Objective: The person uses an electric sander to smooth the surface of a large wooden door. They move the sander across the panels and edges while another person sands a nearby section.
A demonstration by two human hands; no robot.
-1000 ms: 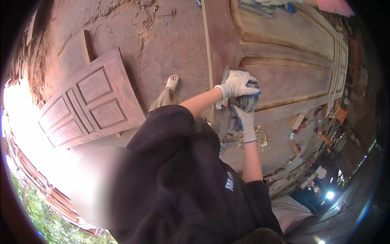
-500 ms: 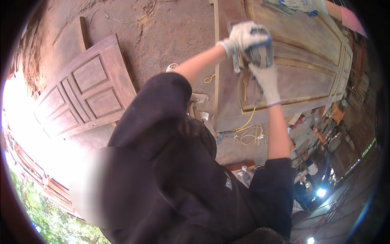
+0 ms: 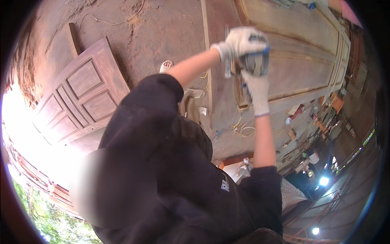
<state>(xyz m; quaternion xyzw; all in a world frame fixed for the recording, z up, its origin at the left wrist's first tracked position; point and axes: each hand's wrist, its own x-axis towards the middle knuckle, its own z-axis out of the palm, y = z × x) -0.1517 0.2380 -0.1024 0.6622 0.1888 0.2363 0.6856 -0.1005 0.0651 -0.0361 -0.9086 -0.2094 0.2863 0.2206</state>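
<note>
My gloved left hand [image 3: 245,40] and right hand [image 3: 257,90]: both clasped round a grey-and-blue power sander [image 3: 256,63]. Beneath them: panelled wooden door [image 3: 298,75]. Well leftward: second panelled door [image 3: 84,79].

The wooden door [image 3: 300,73] is big and brown and lies flat in the upper right of the frame. It has long panels with bumpy edges, and some parts look pale yellow while others look dull and reddish. The power sander [image 3: 255,64] is dark gray with a blue rim. It is over the left part of the door, right of the frame's top middle, and looks a bit blurry.
</note>
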